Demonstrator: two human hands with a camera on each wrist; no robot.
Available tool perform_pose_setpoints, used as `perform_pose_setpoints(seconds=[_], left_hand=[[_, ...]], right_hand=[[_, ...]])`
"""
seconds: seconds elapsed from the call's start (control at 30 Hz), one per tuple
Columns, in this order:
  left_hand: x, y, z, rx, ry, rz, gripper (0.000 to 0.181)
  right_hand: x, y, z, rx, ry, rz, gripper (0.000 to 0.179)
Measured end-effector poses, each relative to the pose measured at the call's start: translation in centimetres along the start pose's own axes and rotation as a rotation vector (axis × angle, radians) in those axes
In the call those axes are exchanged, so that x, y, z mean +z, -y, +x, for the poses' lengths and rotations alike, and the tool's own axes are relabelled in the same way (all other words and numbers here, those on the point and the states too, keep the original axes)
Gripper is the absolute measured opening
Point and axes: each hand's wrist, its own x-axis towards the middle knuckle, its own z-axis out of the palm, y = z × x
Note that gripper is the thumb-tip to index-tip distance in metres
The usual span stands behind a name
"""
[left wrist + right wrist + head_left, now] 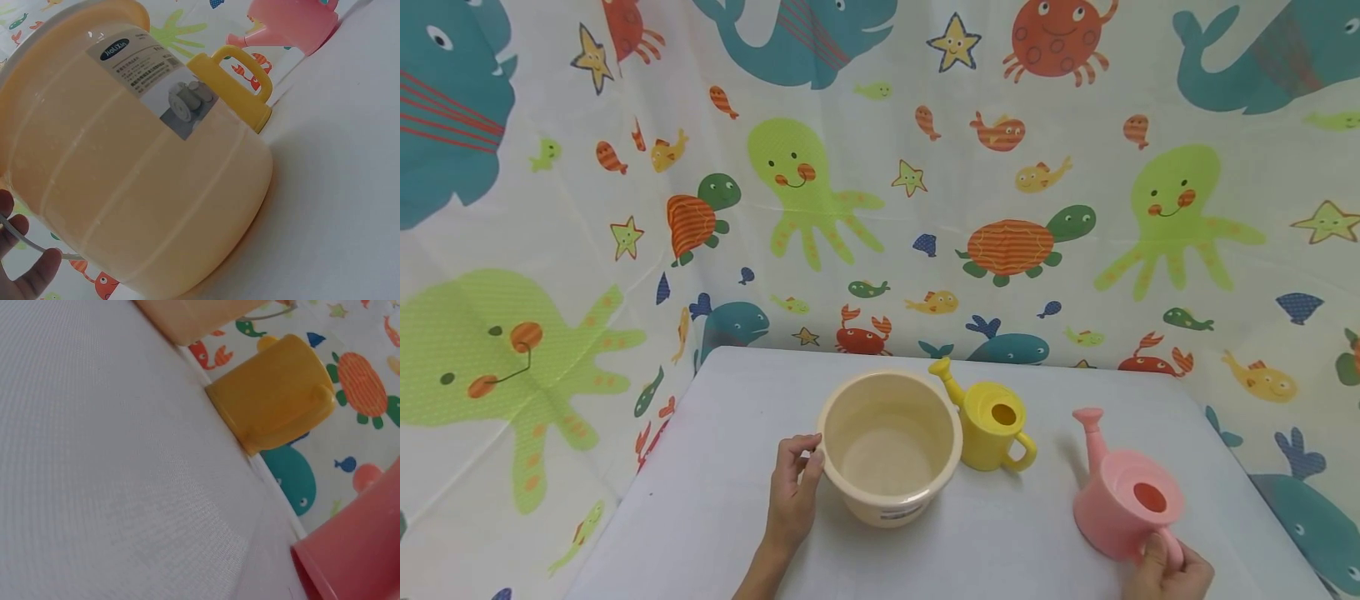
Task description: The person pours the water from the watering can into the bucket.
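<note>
A cream bucket stands upright on the white table, its open top showing a bare inside. At its left side my left hand has curled fingers by the rim; in the left wrist view, finger and thumb hold its thin pale handle. My right hand grips the handle of a pink watering can at the right, spout pointing away from me. The right wrist view shows part of the pink can, but not that hand. Close beside the bucket sits a yellow watering can.
The white table runs back to a curtain printed with sea animals, which also hangs along both sides. A printed label is stuck on the bucket's front. The yellow can stands between the bucket and the pink can.
</note>
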Motion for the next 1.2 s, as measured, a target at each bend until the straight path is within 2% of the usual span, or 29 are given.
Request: perform_pose_setpoints(seconds=[0.37,0.6,0.83,0.97,1.1,1.2], left_hand=[[0.1,0.0,0.1,0.02,0.007,-0.003,0.029],[0.1,0.0,0.1,0.023,0.007,0.001,0.029],[0.1,-0.2,0.1,0.011,0.005,-0.002,0.028],[0.2,-0.2,0.1,0.009,0.004,-0.007,0.028],[0.1,-0.1,0.1,0.01,0.003,-0.002,0.028],[0.1,-0.1,0.0,0.007,0.003,0.005,0.028]], right_hand=[[-0.5,0.6,-1.2,-0.029,-0.09,0.02,0.069],[-0.9,1.4,-2.2,-0.036,-0.118,0.064,0.07],[-1.2,2.0,-3.2,-0.091,-0.199,0.199,0.07],[-1.3,2.6,-3.9,-0.123,-0.244,0.264,0.064],[-1.6,3.2,-4.6,-0.165,-0.256,0.283,0.055],[-2.0,3.5,-5.1,-0.206,-0.249,0.229,0.053]])
